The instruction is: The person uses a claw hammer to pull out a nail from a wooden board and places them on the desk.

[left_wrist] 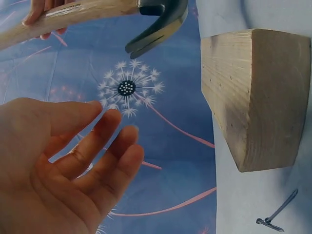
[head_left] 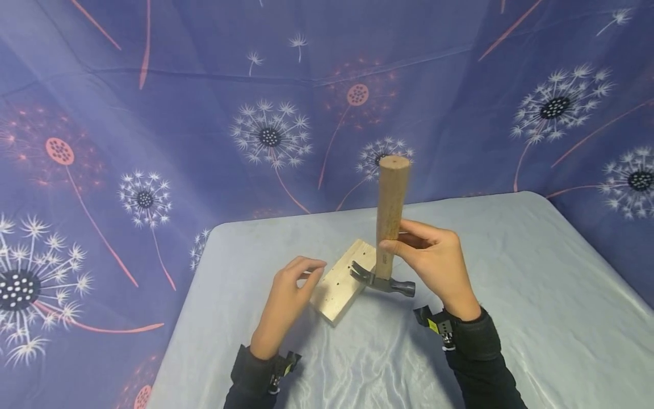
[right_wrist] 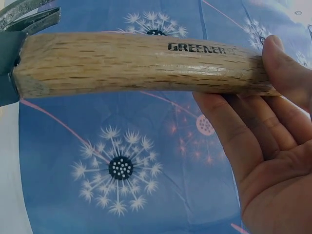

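Observation:
A claw hammer [head_left: 391, 210] with a wooden handle and dark metal head is held head-down by my right hand [head_left: 440, 262]. In the right wrist view, thumb and fingertips pinch the handle, which bears dark lettering. The claw points left, above the far right part of a pale wooden block [head_left: 339, 288]. The block lies at a slant on the table, with several small dark holes or nail heads in its top. My left hand [head_left: 291, 295] hovers beside the block's left edge, fingers loosely bent and holding nothing; the left wrist view shows the fingertips apart from the block.
Two loose nails [left_wrist: 275, 214] lie near the block's end in the left wrist view. A light, shiny cloth [head_left: 511, 272] covers the table. Behind it hangs a blue curtain [head_left: 434, 113] with dandelion prints. Both wrists wear strapped devices [head_left: 439, 326] over dark sleeves.

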Tool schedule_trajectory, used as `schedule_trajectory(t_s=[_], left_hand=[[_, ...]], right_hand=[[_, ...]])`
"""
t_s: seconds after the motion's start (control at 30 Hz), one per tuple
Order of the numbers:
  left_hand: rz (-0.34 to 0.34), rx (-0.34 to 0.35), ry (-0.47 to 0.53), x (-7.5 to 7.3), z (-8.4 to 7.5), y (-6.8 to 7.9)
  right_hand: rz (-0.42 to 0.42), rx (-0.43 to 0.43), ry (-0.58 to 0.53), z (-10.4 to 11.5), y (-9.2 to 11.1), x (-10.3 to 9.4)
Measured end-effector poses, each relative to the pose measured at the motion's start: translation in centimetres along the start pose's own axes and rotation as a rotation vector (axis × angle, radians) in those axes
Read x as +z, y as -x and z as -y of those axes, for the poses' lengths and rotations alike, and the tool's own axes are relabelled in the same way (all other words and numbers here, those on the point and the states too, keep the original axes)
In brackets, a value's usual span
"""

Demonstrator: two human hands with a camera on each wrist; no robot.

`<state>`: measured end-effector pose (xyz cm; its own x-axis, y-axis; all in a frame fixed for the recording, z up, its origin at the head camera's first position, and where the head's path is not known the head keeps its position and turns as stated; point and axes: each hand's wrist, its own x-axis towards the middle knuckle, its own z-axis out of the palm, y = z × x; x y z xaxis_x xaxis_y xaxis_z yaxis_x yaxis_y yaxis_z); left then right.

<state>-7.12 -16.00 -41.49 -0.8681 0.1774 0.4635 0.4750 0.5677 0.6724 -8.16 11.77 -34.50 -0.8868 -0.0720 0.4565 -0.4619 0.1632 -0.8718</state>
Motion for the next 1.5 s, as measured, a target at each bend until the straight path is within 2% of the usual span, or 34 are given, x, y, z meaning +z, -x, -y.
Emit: schedule_trajectory(t_s=[0.2,0.43,0.67,0.8,0.97,1.13,1.3,1.5], left_hand=[[-0.001,0.039,0.04,0.1,-0.6,-0.1],[0.073,0.088,0.122,-0.1,-2.1,0.4],[0.104,0.128,0.166,0.0,-3.5,0.6],[0.146,0.121,0.181,0.2,-4.3,0.6],[0.195,0.068,0.211,0.5,-4.8,0.4],[0.166,0.066,0.203,0.7,-4.8,0.6],[0.115,0.112,0.194,1.1,-4.8,0.8],[0.073,0.139,0.212,1.3,-5.0,0.6]], right_hand=[[0.079,-0.034,-0.103,2.0,0.0,1.4],[0.132,-0.088,-0.165,3.6,0.4,2.7],[0.178,-0.114,-0.198,4.2,0.6,3.5],[0.19,-0.148,-0.211,4.2,0.7,3.8],[0.203,-0.204,-0.259,4.0,0.8,4.4],[0.217,-0.212,-0.278,3.9,1.1,4.8],[0.217,-0.194,-0.272,3.8,1.3,5.0],[0.204,-0.218,-0.258,3.7,1.2,4.9]])
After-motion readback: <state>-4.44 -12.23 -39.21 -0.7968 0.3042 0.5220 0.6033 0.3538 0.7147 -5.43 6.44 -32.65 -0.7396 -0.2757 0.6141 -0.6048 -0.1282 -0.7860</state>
